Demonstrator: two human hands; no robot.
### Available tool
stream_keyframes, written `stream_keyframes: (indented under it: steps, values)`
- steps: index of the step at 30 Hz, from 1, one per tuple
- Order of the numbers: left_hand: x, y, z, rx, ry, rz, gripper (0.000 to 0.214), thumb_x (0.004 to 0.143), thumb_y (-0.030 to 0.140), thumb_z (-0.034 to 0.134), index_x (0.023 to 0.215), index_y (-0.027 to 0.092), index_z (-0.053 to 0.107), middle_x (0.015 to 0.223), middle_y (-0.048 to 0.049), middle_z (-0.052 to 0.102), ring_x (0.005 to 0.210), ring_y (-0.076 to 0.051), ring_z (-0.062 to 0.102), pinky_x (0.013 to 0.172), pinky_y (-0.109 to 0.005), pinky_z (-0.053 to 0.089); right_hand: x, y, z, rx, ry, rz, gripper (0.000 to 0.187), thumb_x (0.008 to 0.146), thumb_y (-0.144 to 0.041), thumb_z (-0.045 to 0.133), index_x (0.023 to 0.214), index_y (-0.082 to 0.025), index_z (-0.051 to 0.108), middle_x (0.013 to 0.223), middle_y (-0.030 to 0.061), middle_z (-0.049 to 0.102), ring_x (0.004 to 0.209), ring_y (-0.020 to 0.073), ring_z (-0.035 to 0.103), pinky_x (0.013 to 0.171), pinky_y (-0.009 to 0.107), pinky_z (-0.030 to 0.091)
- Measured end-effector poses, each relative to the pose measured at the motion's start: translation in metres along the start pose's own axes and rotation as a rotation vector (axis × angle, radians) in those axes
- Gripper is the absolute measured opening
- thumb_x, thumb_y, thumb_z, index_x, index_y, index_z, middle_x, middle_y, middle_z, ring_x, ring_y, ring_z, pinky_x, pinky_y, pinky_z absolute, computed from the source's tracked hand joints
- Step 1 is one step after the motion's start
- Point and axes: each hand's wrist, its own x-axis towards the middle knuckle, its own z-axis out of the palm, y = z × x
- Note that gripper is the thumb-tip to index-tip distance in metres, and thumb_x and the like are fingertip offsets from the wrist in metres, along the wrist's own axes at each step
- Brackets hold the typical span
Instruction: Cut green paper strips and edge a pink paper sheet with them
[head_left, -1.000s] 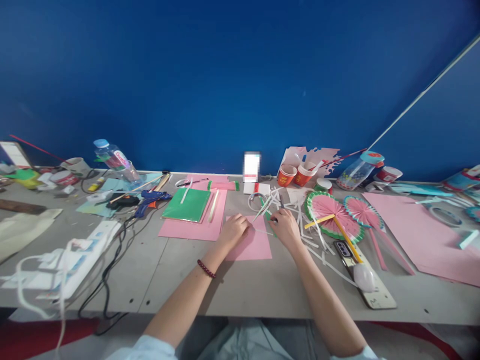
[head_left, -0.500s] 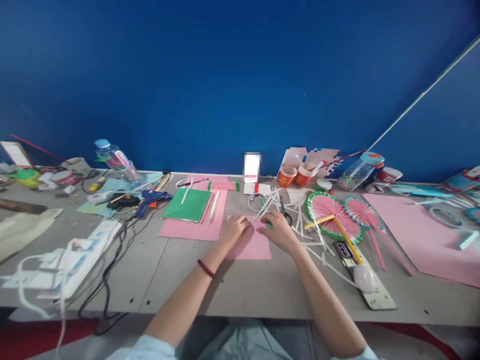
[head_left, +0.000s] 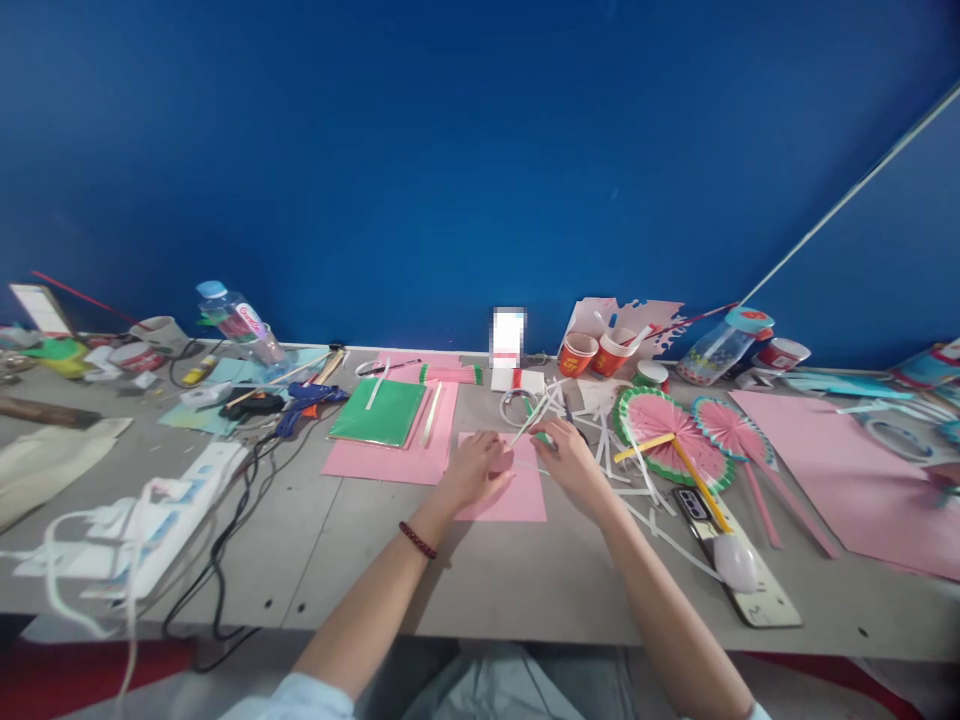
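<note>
A small pink paper sheet [head_left: 501, 508] lies flat on the table in front of me. My left hand [head_left: 480, 470] rests on its left part, with the fingers stretched forward and the thumb apart. Over the sheet's right side, my right hand [head_left: 568, 462] has its fingers bent together near a thin white strip [head_left: 531, 467]. This strip crosses the sheet between both hands. Some green shows by the right fingers, too small to name. Just beyond the hands are loose white paper strips [head_left: 598, 440] and a tape roll [head_left: 516, 408].
A green paper pack [head_left: 379, 412] sits on pink paper to the left, near a blue glue gun [head_left: 306, 402] and a power strip [head_left: 176, 520]. On the right are watermelon-patterned paper fans [head_left: 667, 430], a phone [head_left: 765, 590] and paper cups [head_left: 577, 354].
My left thumb has spread away from its fingers, and the right hand has shifted slightly right. A thin white strip now shows across the pink sheet. A blurred shape has appeared at the far right edge.
</note>
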Motion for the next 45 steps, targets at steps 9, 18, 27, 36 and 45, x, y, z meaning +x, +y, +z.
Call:
stream_keyframes:
  steps: [9,18,27,36,45]
  values:
    - [0.006,-0.011,-0.021,0.06,0.253,-0.102,0.021,0.086,0.021,0.046,0.102,0.02,0.059,0.101,-0.008,0.062,0.096,-0.021,0.055,0.085,-0.037,0.045,-0.007,-0.057,0.002,0.054,-0.223,-0.062,0.019,0.088,-0.024,0.048,0.101,-0.022,0.062,0.102,0.0067,0.065,0.098,0.0206,0.057,0.086,0.034,0.043]
    - [0.002,-0.021,-0.074,-0.076,0.472,-0.425,0.021,0.083,0.022,0.047,0.096,0.02,0.063,0.102,-0.0078,0.063,0.096,-0.021,0.059,0.085,-0.035,0.047,-0.025,-0.037,0.031,0.053,-0.331,0.032,0.018,0.088,-0.023,0.048,0.1,-0.022,0.061,0.099,0.0038,0.066,0.086,0.0157,0.062,0.076,0.027,0.046]
    - [-0.004,-0.102,-0.119,0.222,0.305,-0.72,0.024,0.081,0.023,0.048,0.095,0.017,0.066,0.097,-0.0087,0.068,0.085,-0.023,0.062,0.074,-0.032,0.047,-0.026,-0.031,0.04,0.032,-0.279,0.011,0.018,0.087,-0.018,0.047,0.092,-0.021,0.063,0.09,0.0042,0.066,0.085,0.0163,0.06,0.074,0.026,0.045]
    - [-0.042,-0.178,-0.103,0.502,0.342,-0.713,0.039,0.081,0.047,0.052,0.101,0.016,0.066,0.104,-0.0136,0.063,0.099,-0.03,0.055,0.084,-0.037,0.044,-0.026,-0.025,0.047,0.035,-0.264,-0.045,0.017,0.086,-0.015,0.048,0.091,-0.02,0.064,0.09,0.0044,0.068,0.086,0.0163,0.059,0.077,0.027,0.045]
    - [-0.045,-0.171,-0.089,0.566,0.363,-0.673,0.037,0.085,0.04,0.044,0.106,0.015,0.062,0.108,-0.0152,0.058,0.1,-0.031,0.05,0.088,-0.04,0.039,-0.025,-0.027,0.045,0.061,-0.221,0.036,0.02,0.085,-0.015,0.047,0.092,-0.022,0.064,0.089,0.0028,0.068,0.076,0.0138,0.062,0.069,0.024,0.045]
